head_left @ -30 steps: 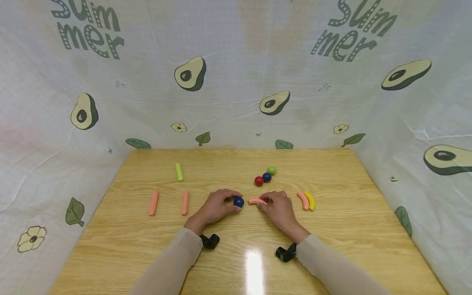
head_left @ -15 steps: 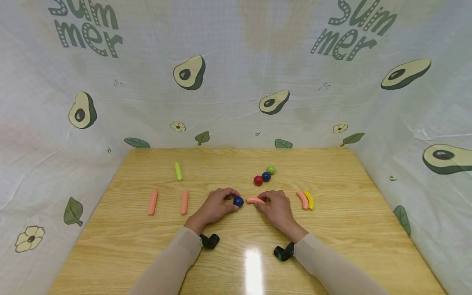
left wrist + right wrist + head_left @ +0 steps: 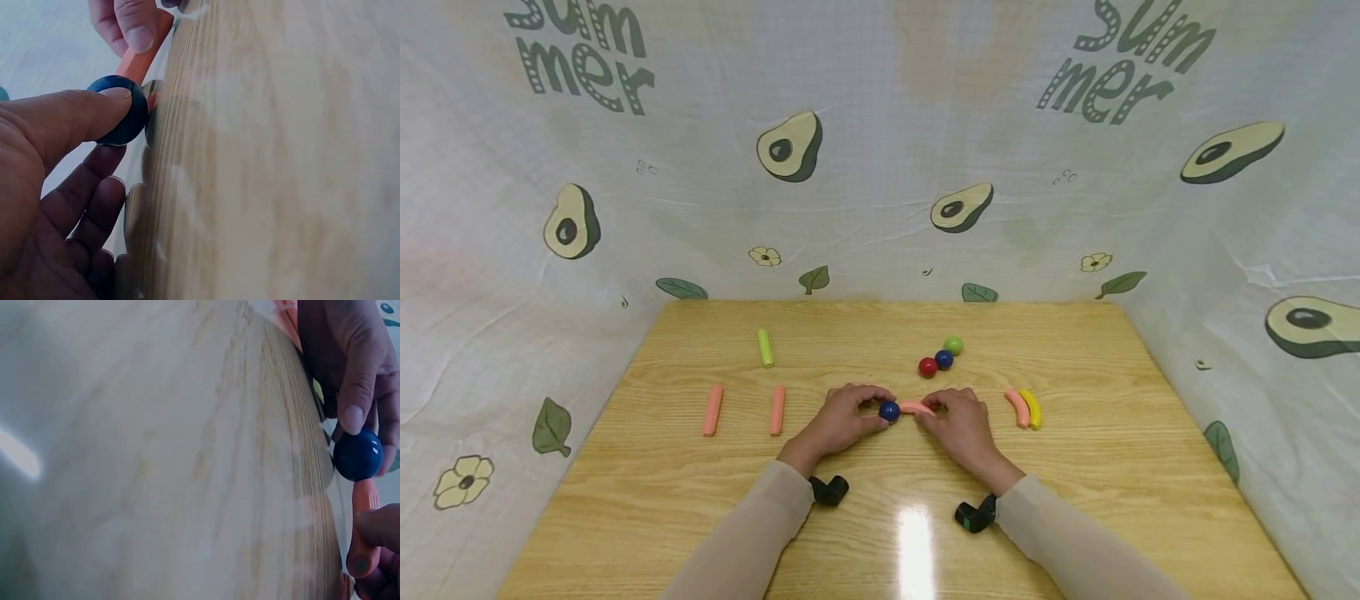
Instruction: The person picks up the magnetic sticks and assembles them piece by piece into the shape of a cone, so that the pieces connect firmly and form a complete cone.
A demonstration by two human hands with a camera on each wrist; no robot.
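Observation:
My left hand point(image 3: 842, 418) pinches a dark blue ball point(image 3: 889, 412) between thumb and fingers, close over the table. In the left wrist view the thumb lies across the near face of the ball point(image 3: 132, 122). Just to the right, my right hand point(image 3: 964, 427) pinches a slightly curved salmon-pink stick point(image 3: 908, 407) near its right end. The stick's left end meets the ball. In the right wrist view, the pink stick point(image 3: 364, 495) lines up end-on against the blue ball point(image 3: 357, 456).
Behind the hands, a red ball point(image 3: 927, 367), a second blue ball point(image 3: 944, 359) and a green ball point(image 3: 953, 345) sit in a row. Curved pink point(image 3: 1018, 409) and yellow point(image 3: 1032, 410) sticks lie right. Straight pink sticks point(image 3: 712, 410) point(image 3: 777, 410) and a lime stick point(image 3: 765, 348) lie left.
The gap between the blue ball and the pink stick has closed, as the right hand brought the stick left and the left hand shifted slightly right. Both grips are unchanged.

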